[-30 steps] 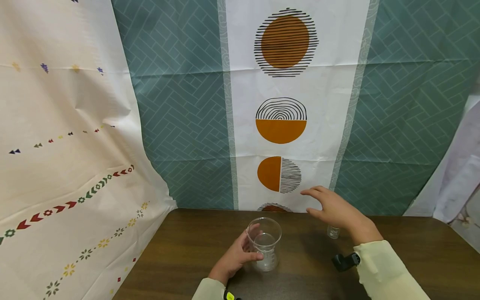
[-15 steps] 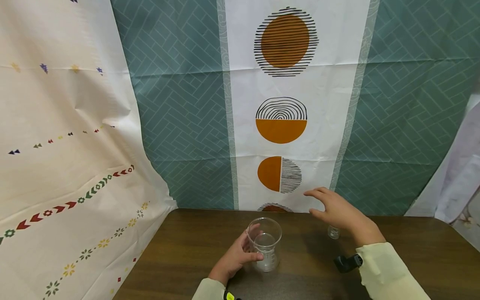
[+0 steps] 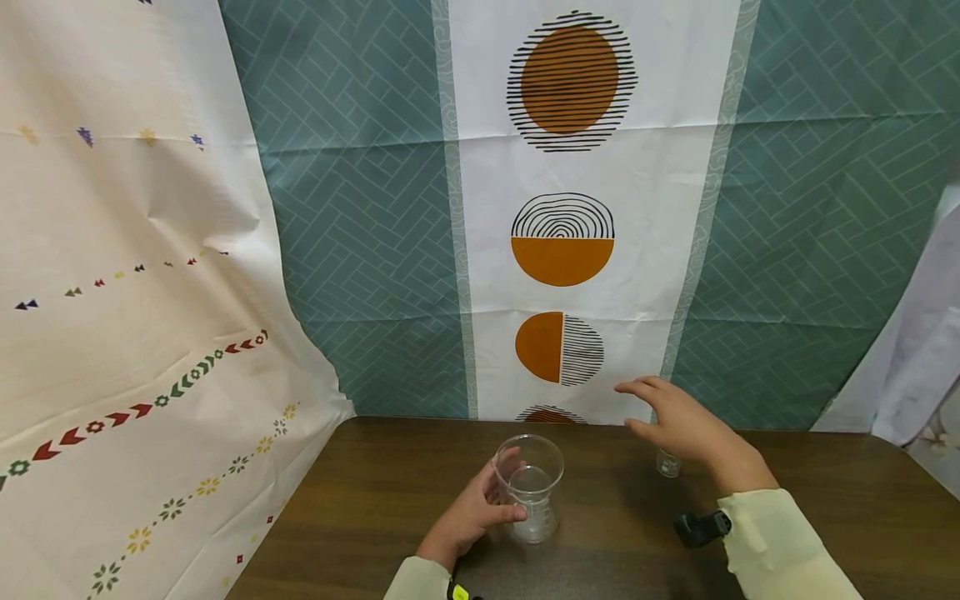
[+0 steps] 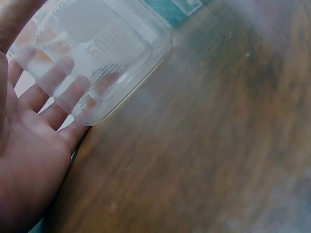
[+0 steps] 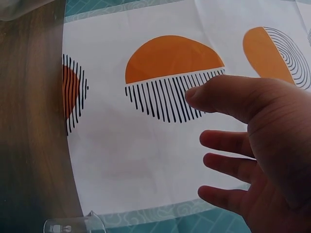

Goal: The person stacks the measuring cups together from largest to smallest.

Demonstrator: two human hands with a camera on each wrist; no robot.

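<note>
A large clear glass beaker (image 3: 534,504) stands upright on the table, with a 500 marking on its wall in the left wrist view. My left hand (image 3: 474,510) grips it from the left side, thumb at the front and fingers (image 4: 51,92) showing through the glass. My right hand (image 3: 678,423) is raised over the table with thumb and fingers spread apart, holding nothing. Behind and below it stands a small clear glass beaker (image 3: 667,464), partly hidden by the hand in the head view. In the right wrist view the small beaker (image 5: 73,225) shows at the bottom edge, apart from the fingers.
The dark wooden table (image 3: 375,517) meets a hanging patterned cloth (image 3: 360,250) at its back edge. A cream embroidered cloth (image 3: 135,350) hangs along the left side, and a pale cloth (image 3: 900,375) hangs at the right.
My right hand has drifted slightly to the right and a little lower. My left hand and the large beaker stay in place.
</note>
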